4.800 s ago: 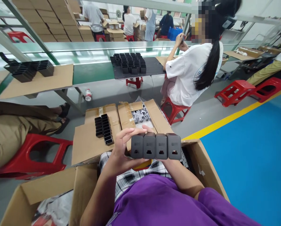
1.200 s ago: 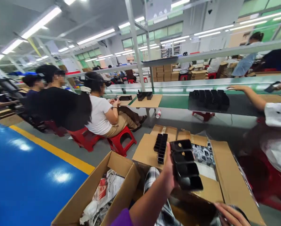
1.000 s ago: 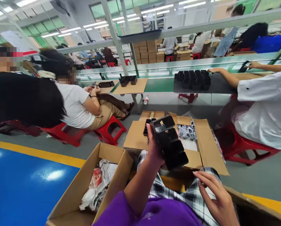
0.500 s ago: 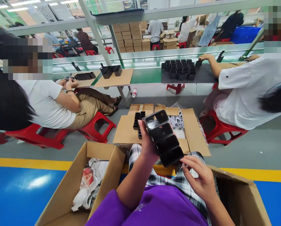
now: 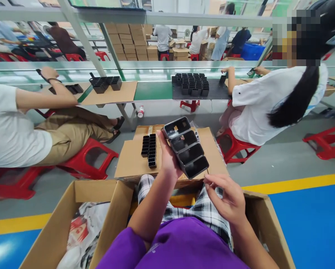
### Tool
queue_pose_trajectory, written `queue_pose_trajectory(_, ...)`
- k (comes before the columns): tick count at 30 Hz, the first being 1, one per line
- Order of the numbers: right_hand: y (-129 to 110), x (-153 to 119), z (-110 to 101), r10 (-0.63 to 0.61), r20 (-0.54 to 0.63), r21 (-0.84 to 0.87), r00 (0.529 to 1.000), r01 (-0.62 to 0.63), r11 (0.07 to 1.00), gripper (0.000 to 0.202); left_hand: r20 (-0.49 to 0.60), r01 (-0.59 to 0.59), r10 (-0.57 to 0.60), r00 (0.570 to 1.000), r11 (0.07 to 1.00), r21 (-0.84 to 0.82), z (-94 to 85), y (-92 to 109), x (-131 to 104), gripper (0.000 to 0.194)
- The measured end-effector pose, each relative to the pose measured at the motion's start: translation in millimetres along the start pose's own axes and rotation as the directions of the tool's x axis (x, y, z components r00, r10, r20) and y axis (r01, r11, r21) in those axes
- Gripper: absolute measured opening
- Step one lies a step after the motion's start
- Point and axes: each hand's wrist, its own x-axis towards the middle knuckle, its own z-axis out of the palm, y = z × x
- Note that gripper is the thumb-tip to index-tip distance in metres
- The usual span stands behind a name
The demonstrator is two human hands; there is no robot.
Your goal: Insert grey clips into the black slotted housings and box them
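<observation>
My left hand (image 5: 169, 158) is closed round the left side of a black plastic holder with several open compartments (image 5: 194, 154). The holder is tilted, its openings facing me, and light shows through gaps in the far two compartments. Just off its near right corner is my right hand (image 5: 226, 198), fingers stretched out and thumb apart, with nothing visible in it. More black holders of the same kind (image 5: 148, 147) stand on the cardboard box top (image 5: 131, 157) beyond my knees, left of the held one.
An open carton (image 5: 105, 220) with crumpled plastic bags stands at my left, another carton (image 5: 271, 224) at my right. Ahead, a workbench (image 5: 153, 90) bears grouped black holders (image 5: 195, 84). Co-workers sit on red stools (image 5: 93, 158) on both sides.
The view has turned right. My right hand has come slightly away from the holder's corner, which it was touching. Cardboard now covers the box opening where bagged parts showed. The left co-worker's hand has risen.
</observation>
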Motion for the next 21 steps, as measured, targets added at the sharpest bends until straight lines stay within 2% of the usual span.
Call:
queue_pose_trajectory(4, -1.4, 3.8, 1.9, 0.005, -0.028, 0.019, 1.0, -0.005, 1.0, 0.066, 0.001, 0.013, -0.013, 1.0, 1.0, -0.026, -0.2, -3.7, 1.9, 0.085)
queue_pose_trajectory(12, -5.7, 18.8, 1.9, -0.047, -0.016, -0.114, 0.999, 0.045, 0.992, 0.067, 0.006, 0.006, -0.007, 1.0, 0.999, 0.048, -6.0, -7.6, 0.0, 0.081)
queue_pose_trajectory(21, -5.1, 18.0, 1.3, -0.036, 0.011, -0.133, 0.999, 0.037, 0.99, 0.067, 0.007, 0.0, -0.001, 1.0, 0.996, 0.088, -7.6, -6.7, -0.2, 0.077)
